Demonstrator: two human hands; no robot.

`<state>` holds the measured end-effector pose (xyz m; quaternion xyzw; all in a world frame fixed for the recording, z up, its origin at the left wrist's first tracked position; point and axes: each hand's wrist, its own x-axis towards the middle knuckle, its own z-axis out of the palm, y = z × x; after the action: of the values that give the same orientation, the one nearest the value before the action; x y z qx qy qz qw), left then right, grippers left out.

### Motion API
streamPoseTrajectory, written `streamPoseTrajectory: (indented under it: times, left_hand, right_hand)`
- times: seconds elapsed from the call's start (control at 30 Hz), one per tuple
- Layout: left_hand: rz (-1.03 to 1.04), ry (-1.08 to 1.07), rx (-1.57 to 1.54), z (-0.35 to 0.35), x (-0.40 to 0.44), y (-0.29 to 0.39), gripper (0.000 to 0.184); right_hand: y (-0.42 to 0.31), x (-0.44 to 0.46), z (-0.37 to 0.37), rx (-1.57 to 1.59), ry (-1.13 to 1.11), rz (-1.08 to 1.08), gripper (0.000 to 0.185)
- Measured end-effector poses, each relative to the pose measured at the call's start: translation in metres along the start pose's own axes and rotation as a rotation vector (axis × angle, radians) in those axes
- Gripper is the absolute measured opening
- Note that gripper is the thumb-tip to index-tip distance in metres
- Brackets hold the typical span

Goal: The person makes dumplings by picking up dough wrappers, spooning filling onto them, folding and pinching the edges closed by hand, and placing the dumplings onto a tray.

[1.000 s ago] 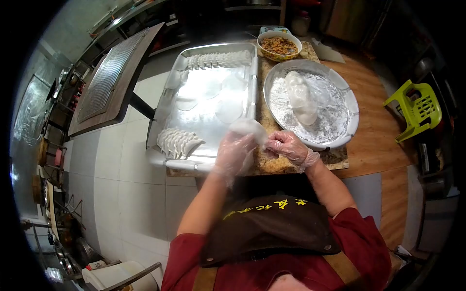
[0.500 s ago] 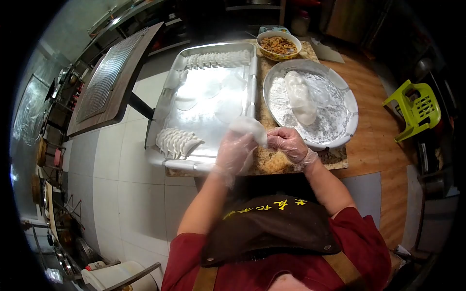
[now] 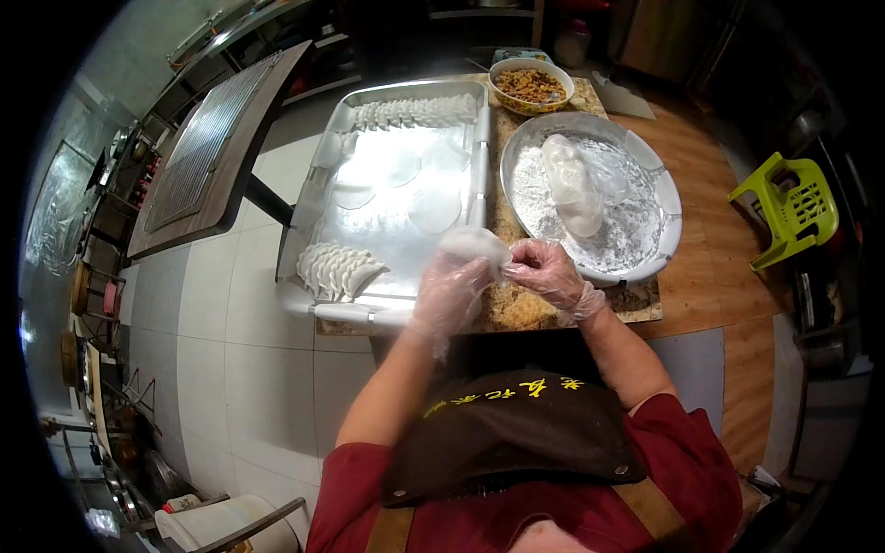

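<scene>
My left hand (image 3: 450, 293), in a clear plastic glove, holds a white dumpling (image 3: 472, 243) by the front edge of the metal tray. The gloved fingers of my right hand (image 3: 551, 276) are pinched at the dumpling's right end. Finished pleated dumplings lie in the tray (image 3: 383, 241): a row (image 3: 415, 112) along its far side and a cluster (image 3: 337, 271) at its near left corner. Between them several thin round wrappers (image 3: 435, 211) lie flat. What is inside the held dumpling is hidden.
Right of the tray stands a round basin (image 3: 666, 247) with white flour and a plastic-covered lump of dough (image 3: 570, 189). Behind it is a bowl of chopped filling (image 3: 531, 87). A green plastic stool (image 3: 795, 210) is at far right, a dark tabletop (image 3: 221, 138) at left.
Both hands stay almost in place. The fingers of my right hand have shifted slightly along the dumpling's edge, up and to the left.
</scene>
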<state>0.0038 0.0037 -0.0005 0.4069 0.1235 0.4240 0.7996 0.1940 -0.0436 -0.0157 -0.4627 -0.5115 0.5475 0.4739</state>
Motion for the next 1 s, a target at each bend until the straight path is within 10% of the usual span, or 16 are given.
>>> streamPoseTrajectory:
  times: [1.0]
  left_hand:
    - [-0.340,0.160,0.063,-0.001,-0.010,-0.003,0.034]
  right_hand:
    - [-0.001,0.008,-0.014,0.130,-0.050,-0.067,0.027]
